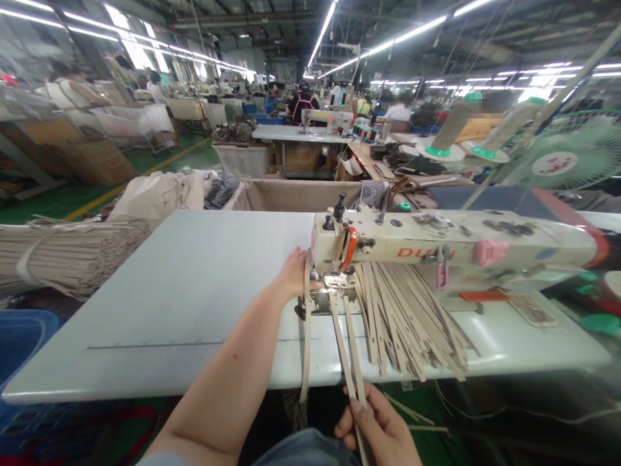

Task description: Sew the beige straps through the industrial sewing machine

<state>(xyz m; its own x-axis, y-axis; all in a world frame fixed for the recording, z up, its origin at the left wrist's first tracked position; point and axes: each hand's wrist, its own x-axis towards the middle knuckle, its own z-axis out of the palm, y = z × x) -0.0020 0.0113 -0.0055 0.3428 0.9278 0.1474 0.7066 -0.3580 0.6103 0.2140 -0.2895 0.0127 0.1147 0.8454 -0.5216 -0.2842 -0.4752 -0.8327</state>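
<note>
My left hand [292, 275] is beside the needle area of a white sewing machine [388, 243], fingers stretched forward and thumb pointing toward the presser foot [336, 281]. A narrow beige strap [306, 336] runs down in front of that hand and over the table's front edge. The machine head partly hides the fingertips. At the near edge, my right hand [376, 424] is closed around the lower part of two beige straps [342, 349], which run up to the presser foot. To the right, under the machine arm, many loose beige straps [402, 323] lie fanned out.
The pale machine table [204, 278] has a ruler scale along its front. A tied strap bundle [72, 252] lies at left, above a blue basket [29, 343]. Behind the table is a fabric-lined bin [295, 194]. Thread cones [449, 129] and a fan [572, 152] stand at right.
</note>
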